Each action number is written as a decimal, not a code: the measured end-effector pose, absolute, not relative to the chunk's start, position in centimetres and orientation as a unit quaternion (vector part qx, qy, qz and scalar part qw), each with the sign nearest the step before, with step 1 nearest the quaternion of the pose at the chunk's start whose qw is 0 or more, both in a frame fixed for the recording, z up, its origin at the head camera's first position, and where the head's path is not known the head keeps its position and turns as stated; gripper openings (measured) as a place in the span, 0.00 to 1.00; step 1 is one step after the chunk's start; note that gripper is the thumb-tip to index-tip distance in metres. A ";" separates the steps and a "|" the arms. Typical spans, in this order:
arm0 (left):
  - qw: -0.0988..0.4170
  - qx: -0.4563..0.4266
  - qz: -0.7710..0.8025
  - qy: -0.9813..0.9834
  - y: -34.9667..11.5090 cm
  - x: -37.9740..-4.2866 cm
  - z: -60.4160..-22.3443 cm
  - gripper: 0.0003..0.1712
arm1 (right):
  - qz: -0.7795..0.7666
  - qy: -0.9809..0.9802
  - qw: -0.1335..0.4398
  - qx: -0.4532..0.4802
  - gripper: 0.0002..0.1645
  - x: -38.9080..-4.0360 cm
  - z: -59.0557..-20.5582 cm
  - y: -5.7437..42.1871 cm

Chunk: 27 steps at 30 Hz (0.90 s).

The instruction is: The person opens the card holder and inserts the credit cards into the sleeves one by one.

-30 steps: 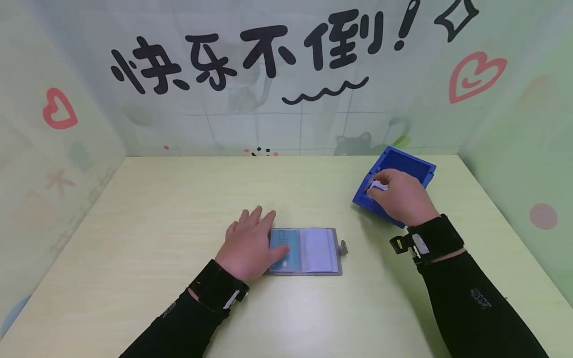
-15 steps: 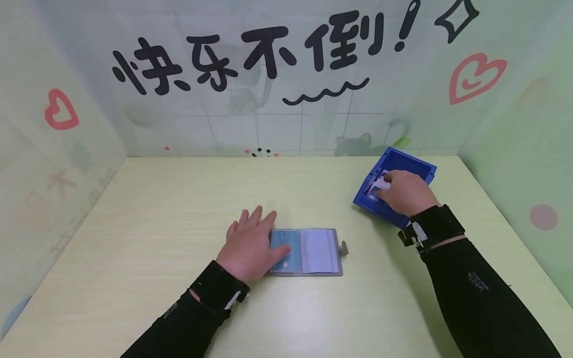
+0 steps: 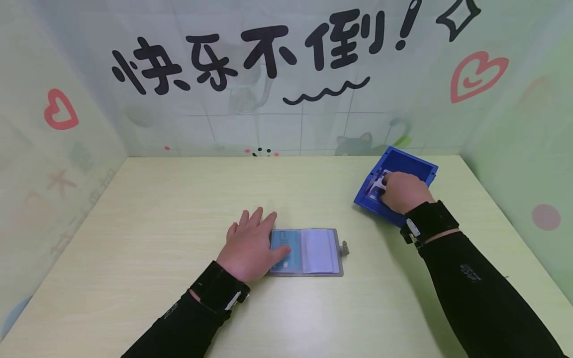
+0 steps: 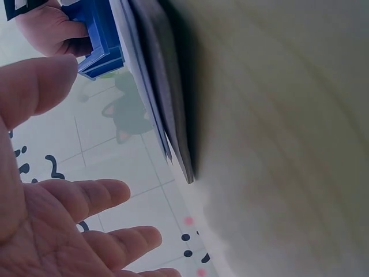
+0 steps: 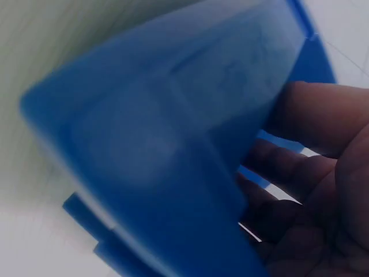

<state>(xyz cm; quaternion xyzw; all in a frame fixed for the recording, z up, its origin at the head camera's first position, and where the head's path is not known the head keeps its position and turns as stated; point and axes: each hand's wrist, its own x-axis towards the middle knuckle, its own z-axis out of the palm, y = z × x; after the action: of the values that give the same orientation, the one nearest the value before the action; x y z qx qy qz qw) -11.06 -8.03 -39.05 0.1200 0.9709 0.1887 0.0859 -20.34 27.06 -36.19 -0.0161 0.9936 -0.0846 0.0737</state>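
Observation:
An open card holder [image 3: 320, 251] with a grey cover and a snap tab lies on the table, a blue card [image 3: 291, 238] in its left sleeve. My left hand [image 3: 248, 248] is at its left edge, fingers spread and straight, the thumb overlapping the blue card in the head view. At the back right, my right hand [image 3: 406, 193] reaches into a blue plastic bin [image 3: 407, 161], fingers bent down toward pale printed cards [image 3: 378, 186] along the bin's left side. In the right wrist view the bin wall [image 5: 150, 150] hides the fingertips, so I cannot tell whether they grip a card.
The pale wood table [image 3: 179, 199] is bounded by a printed backdrop [image 3: 268, 124] behind and at both sides. The bin stands near the back right corner, its walls rising around my right hand. A tab [image 3: 343, 248] sticks out from the holder's right edge.
My right hand has turned and dipped further into the bin, its fingers bending down and its wrist rolling over. The left hand and the card holder have stayed in place.

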 end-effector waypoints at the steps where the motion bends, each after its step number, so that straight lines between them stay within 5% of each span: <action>1: 0.086 0.120 0.189 0.971 -8.0 -11.1 -39.1 0.48 | -0.077 0.994 0.073 -0.017 0.14 -20.4 -36.3 27.0; 27: 0.098 0.120 0.193 0.969 -8.2 -11.1 -39.2 0.49 | -0.004 0.998 0.069 -0.002 0.17 -20.3 -36.8 26.4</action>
<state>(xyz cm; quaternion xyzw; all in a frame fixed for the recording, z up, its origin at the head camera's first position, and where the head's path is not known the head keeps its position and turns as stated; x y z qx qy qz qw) -11.09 -8.16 -39.18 0.1202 0.9690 0.1925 0.0979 -20.29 26.39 -36.75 -0.0016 0.9976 -0.0036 0.0688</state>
